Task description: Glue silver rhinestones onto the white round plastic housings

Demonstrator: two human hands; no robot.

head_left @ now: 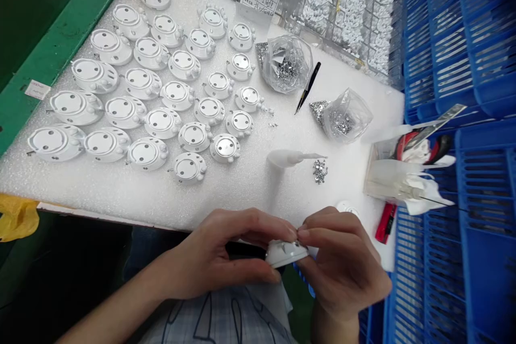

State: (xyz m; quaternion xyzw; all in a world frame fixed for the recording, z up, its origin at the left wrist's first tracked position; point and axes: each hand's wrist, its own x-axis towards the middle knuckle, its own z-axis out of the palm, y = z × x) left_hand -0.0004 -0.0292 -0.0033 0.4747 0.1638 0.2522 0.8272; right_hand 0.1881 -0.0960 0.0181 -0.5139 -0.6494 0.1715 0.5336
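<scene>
White piece (282,256): sat between the two hands, low in the view, by the near edge of the foam sheet (234,188), slightly tilted.
Left hand (217,250): pinched closed on the piece's left part, thumb below, fingers over the top.
Right hand (342,255): fingers curled tight at the piece's right end, tips near the left fingertips; any small part between them could not be made out.
White bottle (282,159): beyond the hands, its nozzle near a pile of shiny bits (320,171).
Similar pieces (177,94): stood in rows, left.
</scene>
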